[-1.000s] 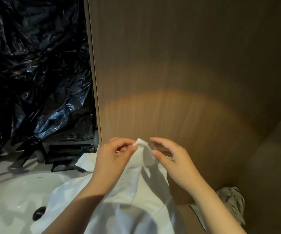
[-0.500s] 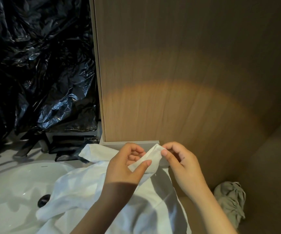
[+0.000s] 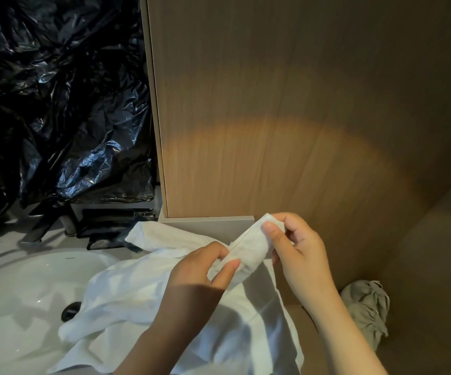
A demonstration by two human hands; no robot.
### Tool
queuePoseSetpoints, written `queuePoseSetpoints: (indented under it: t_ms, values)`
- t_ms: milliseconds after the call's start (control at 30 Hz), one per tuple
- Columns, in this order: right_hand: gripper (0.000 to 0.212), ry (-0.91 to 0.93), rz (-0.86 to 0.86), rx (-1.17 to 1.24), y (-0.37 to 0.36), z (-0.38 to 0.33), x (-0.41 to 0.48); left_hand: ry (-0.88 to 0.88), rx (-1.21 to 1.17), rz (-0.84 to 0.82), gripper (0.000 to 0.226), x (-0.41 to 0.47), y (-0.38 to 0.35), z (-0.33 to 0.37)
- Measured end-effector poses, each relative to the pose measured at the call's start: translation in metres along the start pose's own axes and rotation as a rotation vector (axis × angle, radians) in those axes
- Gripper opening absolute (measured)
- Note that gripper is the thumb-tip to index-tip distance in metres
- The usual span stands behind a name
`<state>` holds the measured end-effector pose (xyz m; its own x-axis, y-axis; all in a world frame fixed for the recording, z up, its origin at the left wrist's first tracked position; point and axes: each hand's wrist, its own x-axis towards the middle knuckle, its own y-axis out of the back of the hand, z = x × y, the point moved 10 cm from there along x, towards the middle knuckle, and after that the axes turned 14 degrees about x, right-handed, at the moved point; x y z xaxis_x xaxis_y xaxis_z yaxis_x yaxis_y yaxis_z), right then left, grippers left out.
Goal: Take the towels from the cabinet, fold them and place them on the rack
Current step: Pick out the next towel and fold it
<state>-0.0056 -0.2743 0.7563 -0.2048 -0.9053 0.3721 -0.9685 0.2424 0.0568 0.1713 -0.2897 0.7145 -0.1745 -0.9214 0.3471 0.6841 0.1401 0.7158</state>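
A white towel (image 3: 143,301) lies crumpled over the edge of the sink and hangs down toward me. My right hand (image 3: 300,255) pinches one corner of it, held up in front of the wooden cabinet panel (image 3: 286,104). My left hand (image 3: 200,277) pinches the same edge a little lower and to the left, thumb on top. The stretch of towel between the two hands is drawn taut. A crumpled grey towel (image 3: 367,307) lies at the lower right, inside the wooden recess.
The white sink basin (image 3: 15,293) with its dark drain (image 3: 70,311) fills the lower left. A dark tap (image 3: 40,226) and black items stand behind it. Black plastic sheeting (image 3: 56,104) covers the wall at left. The wooden side wall (image 3: 435,253) closes in at right.
Both hands have drifted apart along the towel edge: the right keeps the corner raised while the left has slid down and left. The camera view has tilted lower.
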Motion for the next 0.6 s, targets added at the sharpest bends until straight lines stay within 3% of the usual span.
queuePoseSetpoints:
  t_ms: [133,500,600]
  values:
    - [0.017,0.076,0.084,-0.02,0.01,-0.019,0.009,-0.084,0.127,-0.054,0.03,0.0,-0.001,-0.002]
    - [0.014,0.203,0.297,-0.161,0.051,-0.06,0.031,-0.067,0.134,-0.164,0.024,0.006,0.015,-0.031]
    - [0.019,0.224,0.318,-0.184,0.057,-0.073,0.038,-0.089,0.141,-0.108,0.019,0.011,0.029,-0.032]
